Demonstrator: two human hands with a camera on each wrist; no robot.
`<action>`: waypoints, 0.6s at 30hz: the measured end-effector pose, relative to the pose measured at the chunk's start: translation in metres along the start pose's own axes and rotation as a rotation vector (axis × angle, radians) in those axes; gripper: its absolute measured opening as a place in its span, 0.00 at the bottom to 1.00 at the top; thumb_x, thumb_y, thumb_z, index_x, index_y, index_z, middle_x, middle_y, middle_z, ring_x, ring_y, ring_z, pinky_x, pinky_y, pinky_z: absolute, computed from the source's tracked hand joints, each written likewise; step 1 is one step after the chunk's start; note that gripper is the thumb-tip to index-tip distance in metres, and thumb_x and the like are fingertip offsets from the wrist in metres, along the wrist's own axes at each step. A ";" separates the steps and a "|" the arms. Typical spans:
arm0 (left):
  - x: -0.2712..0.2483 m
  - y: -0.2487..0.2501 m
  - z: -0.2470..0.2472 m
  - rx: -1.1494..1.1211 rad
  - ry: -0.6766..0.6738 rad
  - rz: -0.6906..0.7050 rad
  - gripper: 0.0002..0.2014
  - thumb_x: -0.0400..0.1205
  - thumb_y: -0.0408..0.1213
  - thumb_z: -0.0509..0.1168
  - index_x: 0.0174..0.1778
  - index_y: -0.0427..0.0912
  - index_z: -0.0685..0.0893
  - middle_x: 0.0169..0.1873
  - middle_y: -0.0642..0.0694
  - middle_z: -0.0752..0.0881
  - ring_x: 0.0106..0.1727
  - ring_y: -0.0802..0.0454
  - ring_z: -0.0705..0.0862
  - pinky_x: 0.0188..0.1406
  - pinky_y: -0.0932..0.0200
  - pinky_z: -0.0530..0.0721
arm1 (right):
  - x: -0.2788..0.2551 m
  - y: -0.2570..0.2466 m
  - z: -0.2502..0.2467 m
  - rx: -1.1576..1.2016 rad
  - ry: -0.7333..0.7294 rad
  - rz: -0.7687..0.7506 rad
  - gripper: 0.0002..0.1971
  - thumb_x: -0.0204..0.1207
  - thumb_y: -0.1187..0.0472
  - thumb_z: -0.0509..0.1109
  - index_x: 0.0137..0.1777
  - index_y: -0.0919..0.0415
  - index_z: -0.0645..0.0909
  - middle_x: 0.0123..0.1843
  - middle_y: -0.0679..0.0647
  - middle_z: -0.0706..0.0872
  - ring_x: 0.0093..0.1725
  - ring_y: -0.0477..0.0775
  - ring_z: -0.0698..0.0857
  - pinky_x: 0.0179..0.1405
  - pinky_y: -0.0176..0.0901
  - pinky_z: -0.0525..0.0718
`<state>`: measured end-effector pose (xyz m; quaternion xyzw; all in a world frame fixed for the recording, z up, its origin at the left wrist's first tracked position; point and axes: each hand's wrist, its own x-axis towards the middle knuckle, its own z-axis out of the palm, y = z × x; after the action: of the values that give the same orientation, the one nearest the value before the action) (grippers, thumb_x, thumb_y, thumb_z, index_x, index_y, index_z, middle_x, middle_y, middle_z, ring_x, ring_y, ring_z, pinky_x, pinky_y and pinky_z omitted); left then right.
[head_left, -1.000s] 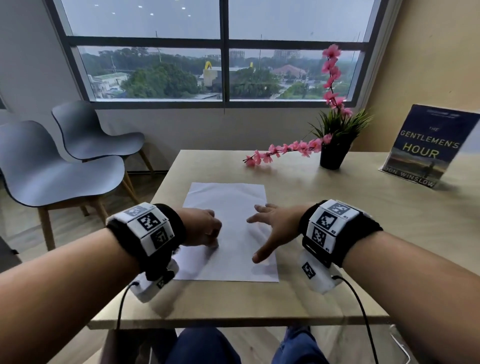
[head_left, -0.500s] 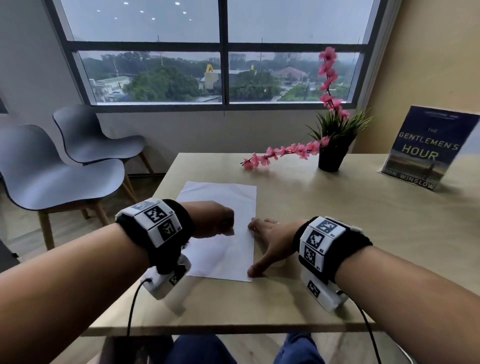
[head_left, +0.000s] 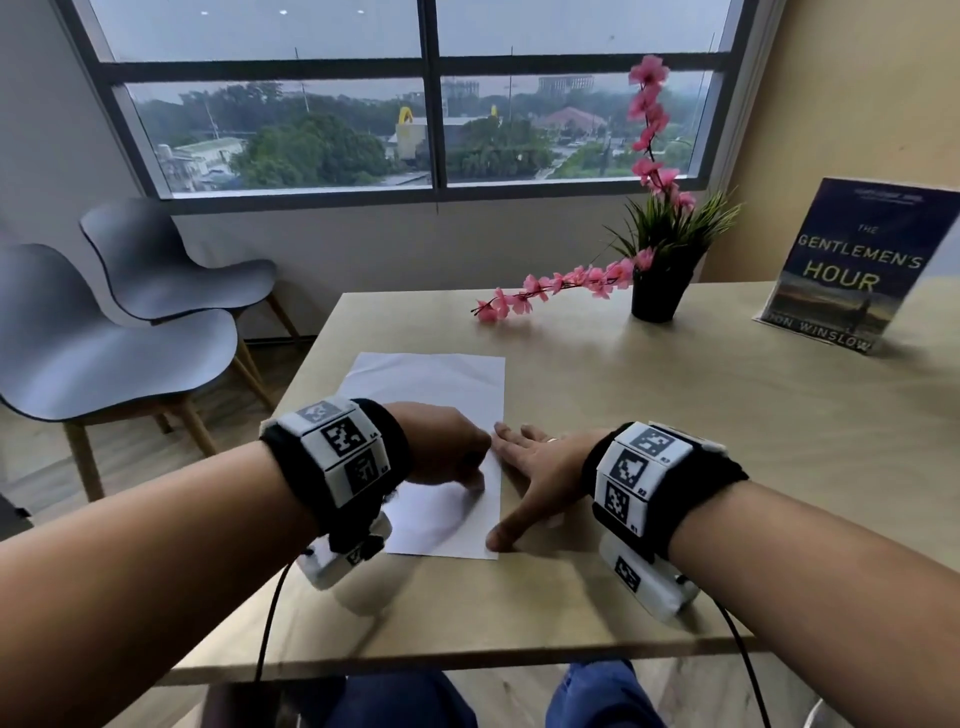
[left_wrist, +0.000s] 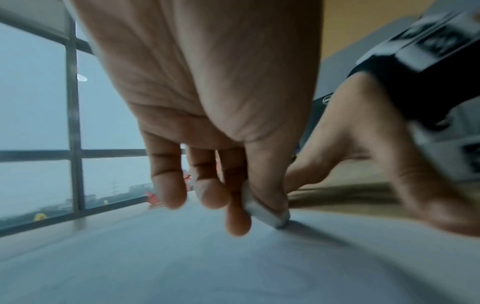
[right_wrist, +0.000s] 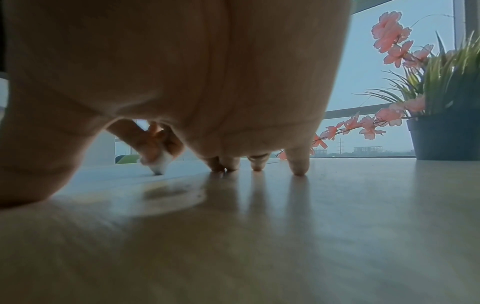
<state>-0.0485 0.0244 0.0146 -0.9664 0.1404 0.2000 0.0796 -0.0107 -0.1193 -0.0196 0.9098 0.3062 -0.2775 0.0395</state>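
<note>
A white sheet of paper (head_left: 426, 395) lies on the wooden table (head_left: 701, 457) in front of me. My left hand (head_left: 457, 457) is over the sheet's right part, fingers curled. In the left wrist view its thumb and fingers pinch a small white eraser-like block (left_wrist: 265, 209), whose tip touches the paper (left_wrist: 182, 257). My right hand (head_left: 530, 467) lies flat on the table along the sheet's right edge, fingers spread and thumb at the near corner. The right wrist view shows its fingertips (right_wrist: 298, 166) on the wood, with the white block (right_wrist: 159, 164) beyond.
A black pot of pink flowers (head_left: 657, 296) stands at the back of the table, one branch drooping towards the paper. A blue book (head_left: 852, 270) stands upright at the far right. Two grey chairs (head_left: 130, 353) are on the left. The table's front edge (head_left: 467, 660) runs close to my forearms.
My left hand has moved right across the sheet to near its right edge. My right hand has slid off the paper onto the table beside that edge.
</note>
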 end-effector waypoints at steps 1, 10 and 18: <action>0.002 -0.003 -0.002 0.013 0.011 -0.009 0.16 0.85 0.51 0.59 0.60 0.44 0.79 0.57 0.45 0.84 0.50 0.47 0.81 0.47 0.55 0.77 | -0.001 0.000 0.000 -0.002 0.000 0.003 0.62 0.64 0.28 0.71 0.85 0.49 0.33 0.86 0.42 0.33 0.85 0.50 0.36 0.84 0.56 0.41; 0.002 -0.004 0.002 -0.032 -0.031 0.022 0.15 0.84 0.52 0.59 0.56 0.45 0.79 0.53 0.46 0.86 0.47 0.49 0.80 0.51 0.54 0.79 | -0.004 -0.001 -0.002 0.003 -0.006 0.003 0.62 0.65 0.28 0.72 0.86 0.49 0.33 0.86 0.41 0.33 0.85 0.49 0.35 0.84 0.56 0.42; 0.003 -0.002 0.004 0.029 -0.016 0.037 0.13 0.85 0.50 0.58 0.58 0.46 0.78 0.54 0.45 0.84 0.47 0.47 0.79 0.45 0.56 0.75 | -0.005 -0.001 -0.003 0.011 -0.009 0.005 0.62 0.65 0.29 0.72 0.86 0.48 0.34 0.86 0.41 0.33 0.85 0.49 0.35 0.84 0.55 0.41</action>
<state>-0.0467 0.0262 0.0100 -0.9608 0.1604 0.2071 0.0910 -0.0135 -0.1200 -0.0144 0.9095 0.3023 -0.2831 0.0363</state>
